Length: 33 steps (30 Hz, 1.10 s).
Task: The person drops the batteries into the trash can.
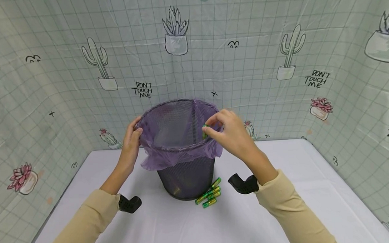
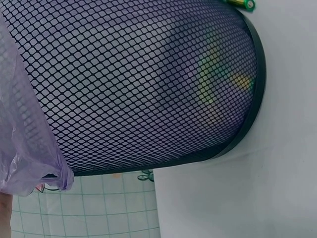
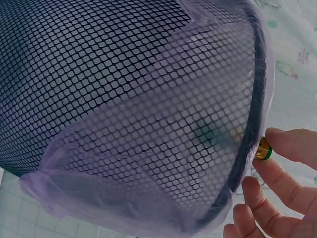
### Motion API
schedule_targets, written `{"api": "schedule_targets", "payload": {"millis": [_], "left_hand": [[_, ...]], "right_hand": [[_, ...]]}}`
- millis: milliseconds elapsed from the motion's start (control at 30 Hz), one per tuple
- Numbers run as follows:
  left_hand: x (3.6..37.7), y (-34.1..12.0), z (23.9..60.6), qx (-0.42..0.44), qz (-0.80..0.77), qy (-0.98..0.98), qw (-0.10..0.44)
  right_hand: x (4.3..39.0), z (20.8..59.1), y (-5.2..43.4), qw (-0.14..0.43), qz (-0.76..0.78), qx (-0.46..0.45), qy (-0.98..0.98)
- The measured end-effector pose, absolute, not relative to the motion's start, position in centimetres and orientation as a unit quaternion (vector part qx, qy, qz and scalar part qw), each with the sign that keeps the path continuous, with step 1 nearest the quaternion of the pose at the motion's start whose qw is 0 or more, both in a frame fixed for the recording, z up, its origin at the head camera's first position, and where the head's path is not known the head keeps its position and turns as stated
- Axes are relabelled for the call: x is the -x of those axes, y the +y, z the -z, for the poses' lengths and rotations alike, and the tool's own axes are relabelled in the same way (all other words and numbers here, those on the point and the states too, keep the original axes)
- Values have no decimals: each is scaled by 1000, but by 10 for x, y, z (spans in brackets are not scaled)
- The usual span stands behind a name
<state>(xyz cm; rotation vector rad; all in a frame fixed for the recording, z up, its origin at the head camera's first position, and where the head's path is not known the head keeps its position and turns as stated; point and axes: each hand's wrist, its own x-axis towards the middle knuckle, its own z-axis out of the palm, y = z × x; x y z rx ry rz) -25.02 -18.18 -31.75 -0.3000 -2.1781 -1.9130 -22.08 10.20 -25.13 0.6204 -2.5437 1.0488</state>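
Observation:
A black wire-mesh wastebasket (image 1: 186, 177) stands upright, lined with a thin purple plastic bag (image 1: 170, 158) folded out over its rim. My left hand (image 1: 130, 142) grips the rim at the left, thumb on top and fingers down the outside. At the right side of the opening, my right hand (image 1: 232, 136) pinches a green-and-gold battery (image 3: 265, 148) between thumb and index finger. Most of that battery reaches inside the rim, showing faintly through mesh and bag in the right wrist view. Blurred green and yellow shapes (image 2: 210, 74) show through the mesh near the basket's bottom.
Several green-and-gold batteries (image 1: 209, 203) lie in a loose cluster against the basket's lower right side. A white cloth (image 1: 268, 219) covers the table. Behind it hangs a grid-patterned sheet (image 1: 193, 75) with cactus drawings.

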Motion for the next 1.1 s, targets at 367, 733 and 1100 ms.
{"api": "schedule_targets", "payload": {"millis": [367,733,1100], "left_hand": [[249,-182,317,105,641,-751,115],[249,-182,317,99,647,-748,112],[249,-181,317,102,651,-743,115]], "right_hand": [[220,257,104,134,-367,-217,-895],[220,260,112,148,-380,-206,-890],[214,273,126,164,-407,-184,-880]]}}
